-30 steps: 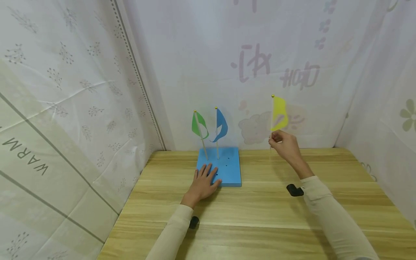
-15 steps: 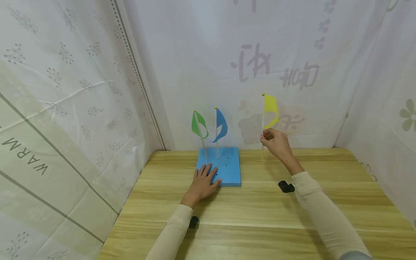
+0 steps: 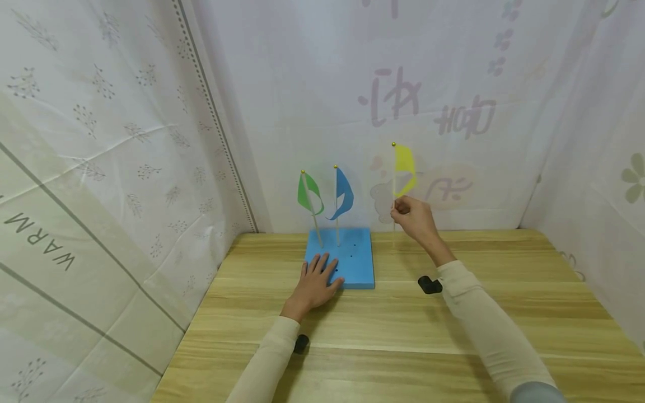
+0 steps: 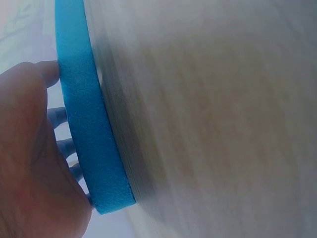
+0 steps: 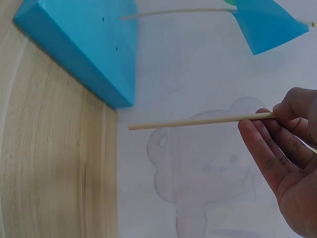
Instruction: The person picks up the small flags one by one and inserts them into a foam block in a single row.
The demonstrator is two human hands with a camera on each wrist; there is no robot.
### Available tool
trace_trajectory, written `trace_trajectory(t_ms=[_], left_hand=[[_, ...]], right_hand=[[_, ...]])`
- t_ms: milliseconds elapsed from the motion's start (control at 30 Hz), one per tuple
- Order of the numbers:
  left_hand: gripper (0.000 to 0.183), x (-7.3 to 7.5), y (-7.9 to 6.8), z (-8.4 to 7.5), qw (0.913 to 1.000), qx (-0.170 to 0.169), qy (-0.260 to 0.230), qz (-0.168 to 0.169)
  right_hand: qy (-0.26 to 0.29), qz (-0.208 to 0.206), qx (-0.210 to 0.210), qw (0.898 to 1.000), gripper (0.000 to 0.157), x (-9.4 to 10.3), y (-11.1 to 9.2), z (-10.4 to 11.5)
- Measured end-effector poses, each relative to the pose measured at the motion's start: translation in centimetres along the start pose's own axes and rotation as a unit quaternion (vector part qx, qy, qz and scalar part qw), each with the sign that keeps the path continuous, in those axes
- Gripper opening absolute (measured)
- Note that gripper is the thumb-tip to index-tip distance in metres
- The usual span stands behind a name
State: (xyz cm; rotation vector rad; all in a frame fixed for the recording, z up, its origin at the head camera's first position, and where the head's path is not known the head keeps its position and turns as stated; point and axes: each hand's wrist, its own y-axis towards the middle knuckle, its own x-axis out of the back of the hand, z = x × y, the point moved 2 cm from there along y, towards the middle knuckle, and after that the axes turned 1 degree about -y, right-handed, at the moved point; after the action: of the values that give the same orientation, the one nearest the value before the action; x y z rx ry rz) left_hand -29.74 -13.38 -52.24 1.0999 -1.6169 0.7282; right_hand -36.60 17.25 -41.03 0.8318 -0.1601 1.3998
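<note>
My left hand rests with spread, straight fingers on the front left of a blue foam block, which lies flat on the table. Small holes dot the block's top. A green flag leans a little in one hole, and a blue flag stands upright beside it. To the right of the block, my right hand pinches the wooden stick of a yellow flag between thumb and fingers, just below the cloth. The right wrist view shows the stick's lower end free in the air, apart from the block.
The wood-grain table reaches back to a printed curtain, close behind the block. Another curtain hangs on the left. Black wrist pieces show under both forearms, one of them below the right sleeve.
My right hand has carried the yellow flag leftward, closer to the block, and slightly upward. The left hand, block, green flag and blue flag have stayed in place.
</note>
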Motion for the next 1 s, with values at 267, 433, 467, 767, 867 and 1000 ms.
trace_trajectory(t_ms=[267,433,467,767,867,1000], left_hand=[[0.065,-0.1,0.2,0.0,1.0,0.0,0.002,-0.003],[0.068,-0.9,0.5,0.7,1.0,-0.003,0.002,0.0],[0.067,-1.0,0.6,0.9,1.0,-0.005,0.0,-0.001],[0.069,-0.9,0.4,0.8,1.0,-0.007,0.004,-0.002],[0.069,-0.7,0.4,0.7,0.9999,-0.009,-0.003,-0.005],[0.068,-0.6,0.4,0.6,1.0,-0.006,-0.002,-0.002]], right_hand=[[0.014,0.019,-0.008,1.0,0.026,-1.2,0.9,0.9],[0.014,0.024,-0.002,1.0,0.027,-2.1,1.4,1.3],[0.014,0.023,-0.001,1.0,0.027,-2.3,1.5,1.4],[0.002,0.034,0.015,0.999,0.023,-3.9,2.1,2.3],[0.001,0.035,0.014,0.999,0.02,-4.5,2.2,2.6],[-0.004,0.042,0.012,0.999,0.02,-5.6,2.3,2.9]])
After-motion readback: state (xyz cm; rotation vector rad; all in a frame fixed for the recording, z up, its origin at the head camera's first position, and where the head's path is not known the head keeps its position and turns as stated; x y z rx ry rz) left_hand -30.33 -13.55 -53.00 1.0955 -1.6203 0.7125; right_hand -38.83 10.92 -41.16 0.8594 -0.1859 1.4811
